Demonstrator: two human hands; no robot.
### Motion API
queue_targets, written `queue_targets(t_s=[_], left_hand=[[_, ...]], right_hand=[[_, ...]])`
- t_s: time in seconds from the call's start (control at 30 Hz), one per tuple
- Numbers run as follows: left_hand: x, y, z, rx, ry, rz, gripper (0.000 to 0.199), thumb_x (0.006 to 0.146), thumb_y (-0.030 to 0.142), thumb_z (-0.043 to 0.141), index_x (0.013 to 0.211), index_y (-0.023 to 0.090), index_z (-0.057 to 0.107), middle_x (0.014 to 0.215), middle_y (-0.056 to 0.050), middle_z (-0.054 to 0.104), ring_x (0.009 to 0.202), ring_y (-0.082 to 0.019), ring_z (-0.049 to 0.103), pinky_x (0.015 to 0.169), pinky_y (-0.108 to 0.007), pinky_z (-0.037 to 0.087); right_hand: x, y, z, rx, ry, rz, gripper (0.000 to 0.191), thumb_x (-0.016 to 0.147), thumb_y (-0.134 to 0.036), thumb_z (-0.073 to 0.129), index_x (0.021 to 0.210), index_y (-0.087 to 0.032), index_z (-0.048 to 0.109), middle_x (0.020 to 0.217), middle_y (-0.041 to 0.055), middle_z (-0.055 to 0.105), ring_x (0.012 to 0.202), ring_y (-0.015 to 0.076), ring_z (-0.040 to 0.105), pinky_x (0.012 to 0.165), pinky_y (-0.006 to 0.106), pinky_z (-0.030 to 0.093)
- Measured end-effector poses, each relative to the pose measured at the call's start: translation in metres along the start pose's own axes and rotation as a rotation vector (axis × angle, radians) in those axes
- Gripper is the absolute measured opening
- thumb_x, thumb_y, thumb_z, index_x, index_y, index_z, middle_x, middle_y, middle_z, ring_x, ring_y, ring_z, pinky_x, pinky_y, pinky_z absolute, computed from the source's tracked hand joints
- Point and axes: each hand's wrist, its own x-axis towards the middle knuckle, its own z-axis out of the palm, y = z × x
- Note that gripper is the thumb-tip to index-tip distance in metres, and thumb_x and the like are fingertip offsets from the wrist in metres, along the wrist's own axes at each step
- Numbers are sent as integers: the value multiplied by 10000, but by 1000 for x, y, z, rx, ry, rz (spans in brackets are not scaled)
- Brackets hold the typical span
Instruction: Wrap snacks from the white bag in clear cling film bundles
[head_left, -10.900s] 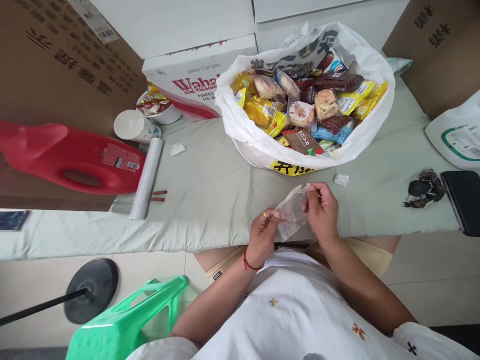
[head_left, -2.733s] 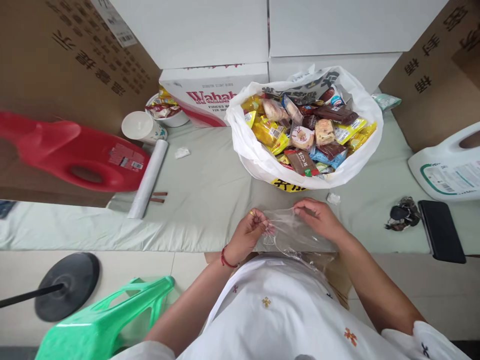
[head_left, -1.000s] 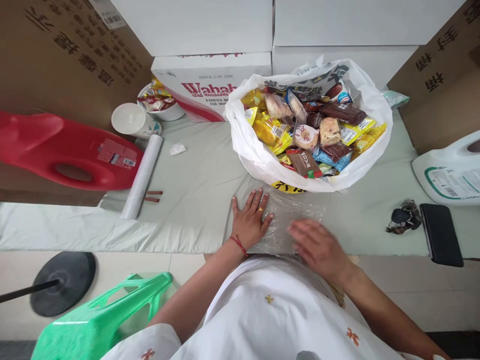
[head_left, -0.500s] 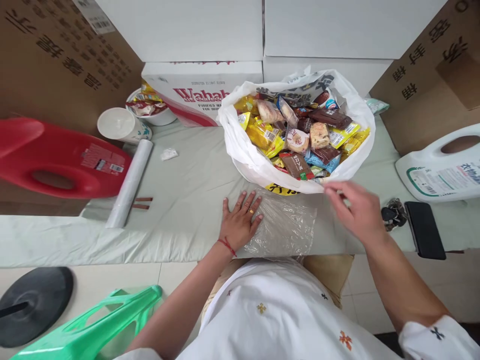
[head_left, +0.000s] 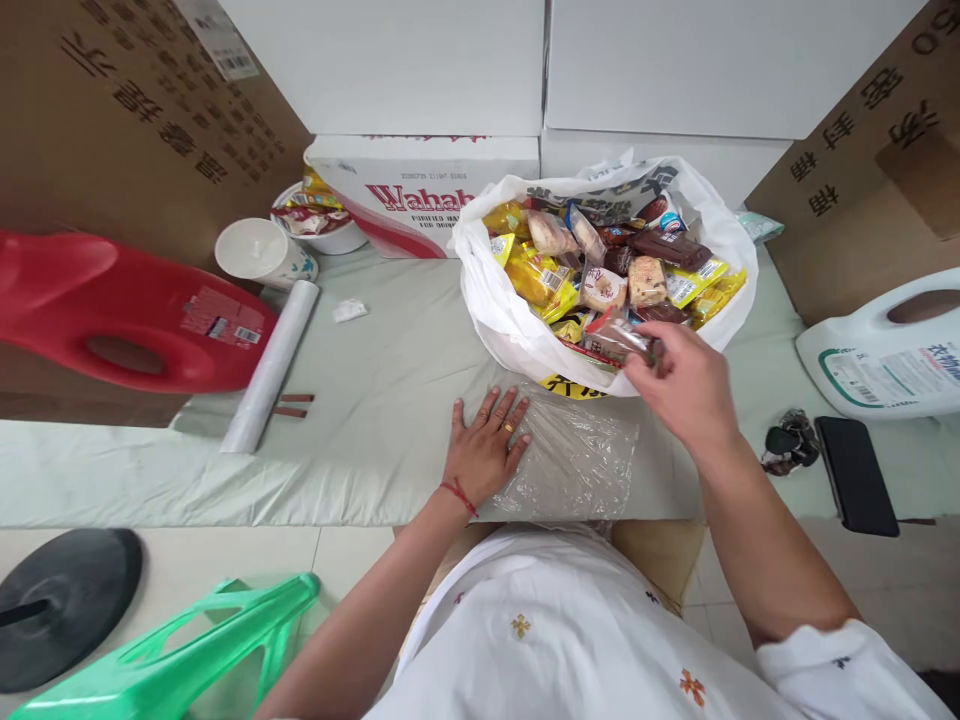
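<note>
Along the near edge of the table [head_left: 390, 380], the left hand [head_left: 487, 442] lies flat, fingers spread, gripping nothing, probably to steady the clear film [head_left: 581, 455]. At the front of the white bag [head_left: 495, 335], the right hand [head_left: 686, 385] pinches one end of a packet [head_left: 611, 330], glossy, brown and red-tipped.

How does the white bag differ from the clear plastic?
The white bag stands open, full of wrapped snacks; the clear plastic lies flat. The white bag is opaque and printed; the clear plastic is see-through. The right hand pinches a snack at the white bag; the left hand lies flat at the clear plastic's edge. Both rest on the cloth.
</note>
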Motion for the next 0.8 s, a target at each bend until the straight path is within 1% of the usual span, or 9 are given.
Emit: queue_targets(t_s=[0.1,0.2,0.33,0.4,0.47,0.53,0.63,0.73,0.8], left_hand=[[0,-1,0,-3,-4,2,558,1085,462,322,1627,345,392,1703,-85,358,1603,-326,285,1261,-731,32],[0,-3,-1,-18,-14,3,549,1095,406,279,1628,340,390,1701,-79,367,1605,-314,284,1267,-718,36],[0,-6,0,-51,-16,3,551,1099,402,254,1632,343,377,1704,-65,363,1612,-300,270,1276,-702,27],[-1,-7,0,-67,-14,2,552,1103,403,232,1632,340,377,1706,-59,358,1614,-292,266,1277,-701,23],[-1,-7,0,-73,-16,-2,553,1105,406,221,1629,336,382,1706,-55,357,1613,-291,271,1274,-708,24],[0,-5,-1,-66,-14,-4,552,1099,441,257,1623,335,396,1703,-63,357,1606,-304,285,1272,-714,27],[1,-2,-2,-42,-11,-5,576,1075,511,343,1619,332,410,1701,-83,352,1599,-331,296,1269,-720,33],[1,-1,-1,-28,-9,-8,577,1079,506,332,1619,318,412,1706,-83,335,1603,-331,286,1262,-735,32],[1,-1,0,-24,-6,-5,569,1088,487,306,1618,307,411,1711,-74,324,1606,-323,280,1257,-744,30]], right_hand=[[-43,-4,-33,250,184,-84,377,924,-321,623,1297,-275,634,1221,103,690,646,152,597,593,319,525],[-82,-13,-35,375,-14,-339,447,914,-298,650,1355,-339,591,1288,99,673,747,174,669,589,306,564],[-111,-12,27,281,-199,-449,432,936,-209,582,1364,-267,603,1264,125,683,1053,236,723,816,349,640],[-118,-8,62,169,-317,-430,399,944,-200,577,1340,-203,629,1280,163,678,1064,259,729,795,365,652],[-122,-7,79,85,-414,-406,413,960,-242,600,1367,-177,623,1369,194,645,1086,284,729,785,395,662],[-119,-6,71,105,-427,-406,431,989,-314,605,1403,-192,611,1468,192,595,1152,289,713,844,413,660],[-94,-1,31,189,-219,-412,321,1032,-287,545,1319,-252,684,1391,119,671,1156,231,712,942,354,620],[-47,17,-1,-5,71,-270,330,1027,-227,512,1283,-263,717,1353,102,692,1092,222,715,898,332,595],[-11,36,-4,-176,81,-195,373,1011,-266,535,1352,-240,685,1439,117,638,1102,253,700,798,335,586]])
